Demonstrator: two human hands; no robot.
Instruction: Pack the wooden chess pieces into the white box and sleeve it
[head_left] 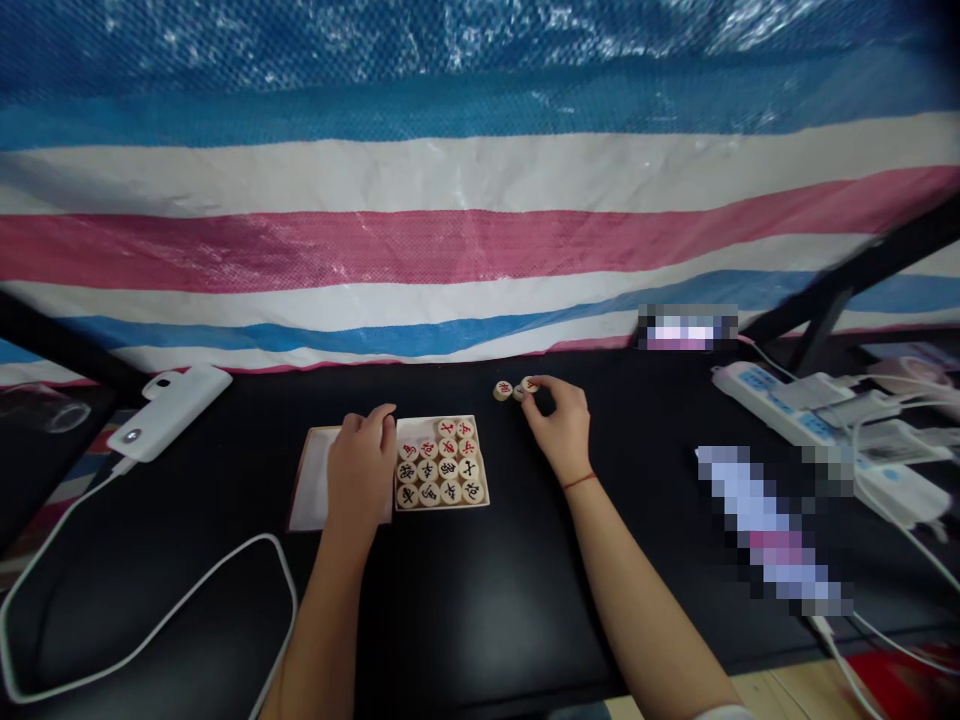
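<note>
A shallow box (442,508) on the black table holds several round Chinese chess pieces with red or black characters, laid in rows. Its upper left part shows a bare white bottom. The lid (307,495) lies against the box's left side, partly covered by my left hand (358,455), whose bent fingers hold nothing and whose thumb hangs by the box's left edge. Beyond the box, to the right, my right hand (559,415) pinches a red-marked Chinese chess piece (529,383) between thumb and fingers. Touching or close beside it are a red-marked piece (502,390) and another, partly hidden piece.
A white device (169,412) with a cable lies at the left, near a clear cup (52,410). On the right are a power strip (810,425) with plugs and blurred phone-like objects (772,530). A striped plastic sheet (450,245) hangs behind the table.
</note>
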